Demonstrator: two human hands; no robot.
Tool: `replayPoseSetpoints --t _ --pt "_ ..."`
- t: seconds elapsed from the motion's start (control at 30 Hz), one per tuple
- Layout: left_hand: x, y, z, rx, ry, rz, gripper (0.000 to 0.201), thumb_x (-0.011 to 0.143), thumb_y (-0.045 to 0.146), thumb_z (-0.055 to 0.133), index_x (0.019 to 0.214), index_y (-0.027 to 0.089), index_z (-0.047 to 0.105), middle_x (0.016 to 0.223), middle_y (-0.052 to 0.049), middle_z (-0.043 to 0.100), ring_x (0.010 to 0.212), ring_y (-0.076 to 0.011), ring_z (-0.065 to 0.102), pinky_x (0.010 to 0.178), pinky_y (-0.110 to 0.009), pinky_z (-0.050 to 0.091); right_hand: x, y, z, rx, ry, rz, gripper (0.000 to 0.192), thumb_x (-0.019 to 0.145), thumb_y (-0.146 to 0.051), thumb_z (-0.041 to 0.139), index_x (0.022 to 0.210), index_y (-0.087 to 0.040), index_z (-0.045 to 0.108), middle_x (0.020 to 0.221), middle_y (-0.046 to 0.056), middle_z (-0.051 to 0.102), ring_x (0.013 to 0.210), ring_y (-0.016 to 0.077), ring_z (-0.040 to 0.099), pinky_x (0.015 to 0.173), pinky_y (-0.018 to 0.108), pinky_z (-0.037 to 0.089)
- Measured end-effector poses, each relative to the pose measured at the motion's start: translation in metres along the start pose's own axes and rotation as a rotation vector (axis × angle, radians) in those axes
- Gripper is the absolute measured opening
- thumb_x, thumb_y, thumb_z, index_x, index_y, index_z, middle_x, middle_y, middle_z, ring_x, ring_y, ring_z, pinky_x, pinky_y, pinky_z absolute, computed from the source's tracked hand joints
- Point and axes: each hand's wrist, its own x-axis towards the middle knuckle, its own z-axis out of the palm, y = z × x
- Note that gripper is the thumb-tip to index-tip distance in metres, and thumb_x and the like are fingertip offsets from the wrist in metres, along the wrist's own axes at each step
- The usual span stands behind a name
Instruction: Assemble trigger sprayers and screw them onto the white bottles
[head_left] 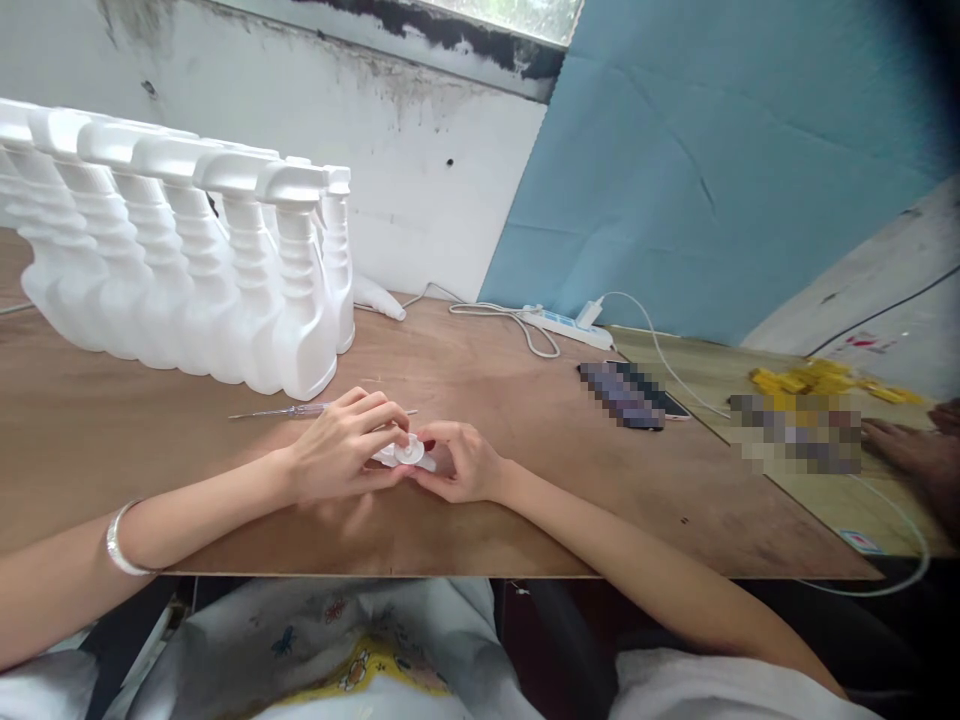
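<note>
Just above the table's front part, a small white plastic part (409, 452) with a round disc-like face sits between my two hands. My left hand (352, 445) grips it from the left, fingers bent over its top and the thumb below. From the right, the fingertips of my right hand (463, 462) pinch its other side. My fingers hide much of its shape. Behind my left hand lies a thin screwdriver-like tool (300, 410) with a clear handle, its middle covered by the fingers.
Rows of white spray bottles (292, 300) stand at the left, a white tapered piece (380, 297) behind them. A power strip (568, 325) with cables and phones (626, 393) lie on the wooden table (525, 540). At right are yellow pieces (810, 378) and another person's hand (911, 450).
</note>
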Motion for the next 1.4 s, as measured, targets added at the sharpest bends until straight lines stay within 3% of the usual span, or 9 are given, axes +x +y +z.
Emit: replayPoseSetpoints --t 0.57,0.73,0.87,1.0,1.17,1.33,1.4 --pt "-0.002 0.001 0.003 -0.072 -0.151 -0.082 0.017 0.083 0.027 0.045 0.094 0.016 0.052 0.097 -0.008 0.055 0.083 -0.0178 0.051 0.073 -0.032 0.034 0.001 -0.003 0.000 -0.022 -0.003 0.049 0.032 0.075 -0.029 0.055 0.102 -0.020 0.040 0.082 0.003 0.064 0.065 0.0119 0.062 0.057 0.023 0.050" --pt "-0.003 0.002 0.001 -0.125 -0.183 -0.088 0.014 0.080 0.025 0.048 0.091 0.018 0.054 0.096 -0.007 0.053 0.083 -0.0174 0.050 0.073 -0.030 0.033 0.000 0.000 -0.004 0.123 -0.079 0.034 0.031 0.078 -0.031 0.051 0.103 -0.022 0.036 0.082 0.003 0.062 0.070 0.0133 0.062 0.062 0.026 0.051" --pt "-0.001 0.004 0.000 -0.149 -0.204 -0.096 0.011 0.079 0.022 0.047 0.087 0.019 0.054 0.094 -0.006 0.054 0.083 -0.0169 0.051 0.072 -0.029 0.033 0.002 0.008 -0.008 0.357 -0.093 0.233 0.022 0.087 -0.027 0.035 0.107 -0.020 0.032 0.088 0.006 0.063 0.080 0.0131 0.062 0.070 0.029 0.050" --pt "0.001 0.005 0.001 -0.153 -0.237 -0.079 0.009 0.078 0.021 0.047 0.084 0.018 0.052 0.087 -0.004 0.055 0.078 -0.0162 0.050 0.072 -0.028 0.034 0.006 0.018 -0.006 0.210 -0.114 0.452 0.020 0.086 -0.023 0.039 0.106 -0.019 0.040 0.098 0.008 0.061 0.091 0.0144 0.058 0.080 0.033 0.046" --pt "0.001 0.006 0.002 -0.168 -0.247 -0.084 0.008 0.079 0.024 0.047 0.082 0.017 0.050 0.084 -0.004 0.055 0.076 -0.0158 0.051 0.068 -0.027 0.034 0.007 0.022 -0.002 -0.019 -0.423 0.294 0.028 0.085 -0.023 0.044 0.112 -0.022 0.048 0.116 0.005 0.057 0.111 0.0199 0.046 0.091 0.040 0.037" --pt "0.000 0.005 0.003 -0.126 -0.261 -0.094 0.010 0.077 0.021 0.047 0.087 0.017 0.048 0.083 -0.003 0.056 0.071 -0.0149 0.052 0.065 -0.026 0.034 0.002 0.027 -0.003 -0.184 -0.385 0.164 0.019 0.086 -0.019 0.041 0.088 -0.020 0.059 0.088 0.003 0.066 0.085 0.0165 0.054 0.076 0.033 0.040" --pt "0.000 0.005 0.002 -0.114 -0.266 -0.081 0.011 0.078 0.020 0.046 0.088 0.017 0.048 0.084 -0.003 0.056 0.071 -0.0150 0.052 0.066 -0.026 0.034 0.000 0.031 -0.006 -0.264 -0.382 0.103 0.019 0.086 -0.015 0.040 0.088 -0.019 0.059 0.081 0.004 0.066 0.079 0.0168 0.053 0.071 0.032 0.040"
